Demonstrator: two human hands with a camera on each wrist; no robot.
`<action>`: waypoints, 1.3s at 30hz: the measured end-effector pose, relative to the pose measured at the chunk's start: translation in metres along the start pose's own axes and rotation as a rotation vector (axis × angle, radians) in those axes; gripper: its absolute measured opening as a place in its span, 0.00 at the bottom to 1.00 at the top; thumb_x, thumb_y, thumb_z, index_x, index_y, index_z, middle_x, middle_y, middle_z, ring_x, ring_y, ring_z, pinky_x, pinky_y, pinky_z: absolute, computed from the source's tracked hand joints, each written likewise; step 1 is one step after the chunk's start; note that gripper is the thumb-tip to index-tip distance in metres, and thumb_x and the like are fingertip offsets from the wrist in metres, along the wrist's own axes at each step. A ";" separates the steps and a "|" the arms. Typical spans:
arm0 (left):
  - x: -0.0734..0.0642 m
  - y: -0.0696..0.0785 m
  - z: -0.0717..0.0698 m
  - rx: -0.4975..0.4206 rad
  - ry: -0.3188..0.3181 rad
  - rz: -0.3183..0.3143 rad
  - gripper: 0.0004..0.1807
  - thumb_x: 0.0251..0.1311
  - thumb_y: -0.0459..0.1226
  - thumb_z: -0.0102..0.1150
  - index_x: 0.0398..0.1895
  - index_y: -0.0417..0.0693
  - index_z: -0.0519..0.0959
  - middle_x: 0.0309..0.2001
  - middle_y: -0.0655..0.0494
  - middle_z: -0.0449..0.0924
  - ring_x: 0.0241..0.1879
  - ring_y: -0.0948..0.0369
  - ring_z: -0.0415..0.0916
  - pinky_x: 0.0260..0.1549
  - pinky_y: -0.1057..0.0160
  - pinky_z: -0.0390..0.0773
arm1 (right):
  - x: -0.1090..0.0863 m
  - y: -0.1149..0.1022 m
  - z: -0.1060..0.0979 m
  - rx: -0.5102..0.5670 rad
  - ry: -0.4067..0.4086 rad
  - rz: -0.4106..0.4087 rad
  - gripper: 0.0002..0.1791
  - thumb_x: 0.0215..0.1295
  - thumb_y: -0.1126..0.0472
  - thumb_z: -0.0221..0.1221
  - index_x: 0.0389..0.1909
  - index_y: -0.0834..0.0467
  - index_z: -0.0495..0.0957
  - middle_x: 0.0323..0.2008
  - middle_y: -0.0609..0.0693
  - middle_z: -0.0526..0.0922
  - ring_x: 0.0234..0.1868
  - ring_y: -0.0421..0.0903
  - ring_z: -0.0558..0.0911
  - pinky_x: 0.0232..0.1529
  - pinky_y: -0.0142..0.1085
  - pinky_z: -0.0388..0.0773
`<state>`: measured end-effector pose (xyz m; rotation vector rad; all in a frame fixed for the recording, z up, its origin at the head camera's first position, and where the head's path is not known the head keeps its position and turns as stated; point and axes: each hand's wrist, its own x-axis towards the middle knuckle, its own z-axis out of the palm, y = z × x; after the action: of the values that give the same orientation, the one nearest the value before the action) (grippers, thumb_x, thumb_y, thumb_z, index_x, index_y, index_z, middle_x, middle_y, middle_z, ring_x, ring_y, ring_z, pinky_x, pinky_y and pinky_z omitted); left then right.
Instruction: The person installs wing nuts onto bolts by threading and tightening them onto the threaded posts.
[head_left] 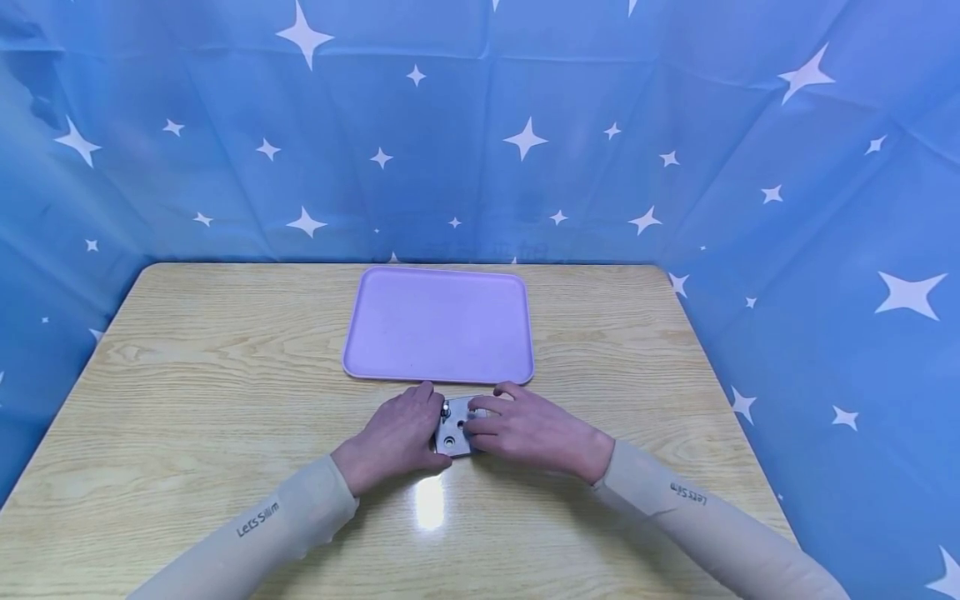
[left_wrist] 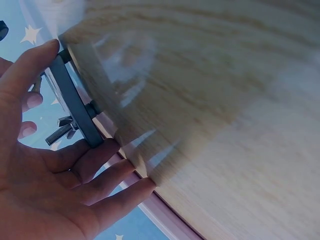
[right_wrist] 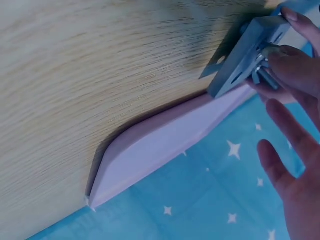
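Note:
A small grey metal plate with round holes stands on short dark feet on the table. My left hand grips it by its edges, thumb on the near side and fingers on the far side. A threaded bolt with a wing nut stands up from the plate near its far left corner. Over the plate's right part, my right hand pinches a small metal piece, apparently another wing nut, mostly hidden by the fingertips. The outer fingers of that hand are spread away from the plate.
A purple tray lies just beyond the hands, towards the back of the wood-grain table. A blue curtain with white stars surrounds the back and sides. Light glares off the tabletop in front of the plate.

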<state>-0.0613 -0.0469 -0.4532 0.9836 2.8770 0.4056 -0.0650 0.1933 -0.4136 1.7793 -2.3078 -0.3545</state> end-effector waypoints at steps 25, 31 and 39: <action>0.003 0.001 0.000 -0.014 -0.006 -0.004 0.35 0.39 0.55 0.81 0.39 0.41 0.74 0.34 0.55 0.65 0.31 0.59 0.65 0.28 0.59 0.74 | 0.015 -0.022 0.022 0.041 0.156 0.386 0.17 0.59 0.53 0.70 0.23 0.55 0.73 0.21 0.46 0.76 0.21 0.44 0.72 0.25 0.36 0.68; 0.002 0.001 0.000 0.000 -0.001 -0.002 0.35 0.40 0.56 0.81 0.39 0.41 0.74 0.34 0.55 0.65 0.31 0.59 0.66 0.28 0.59 0.75 | 0.013 -0.021 0.012 0.157 0.048 0.442 0.20 0.63 0.43 0.68 0.34 0.56 0.79 0.30 0.47 0.81 0.30 0.46 0.78 0.34 0.39 0.73; 0.002 0.000 -0.001 -0.012 -0.009 -0.004 0.34 0.39 0.55 0.81 0.38 0.42 0.74 0.34 0.55 0.65 0.30 0.60 0.66 0.27 0.60 0.73 | 0.001 0.001 -0.006 0.200 -0.037 0.106 0.20 0.66 0.59 0.68 0.58 0.47 0.81 0.61 0.39 0.80 0.64 0.45 0.75 0.57 0.43 0.73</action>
<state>-0.0629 -0.0464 -0.4522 0.9753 2.8648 0.4164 -0.0641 0.1922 -0.4077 1.7389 -2.5299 -0.1443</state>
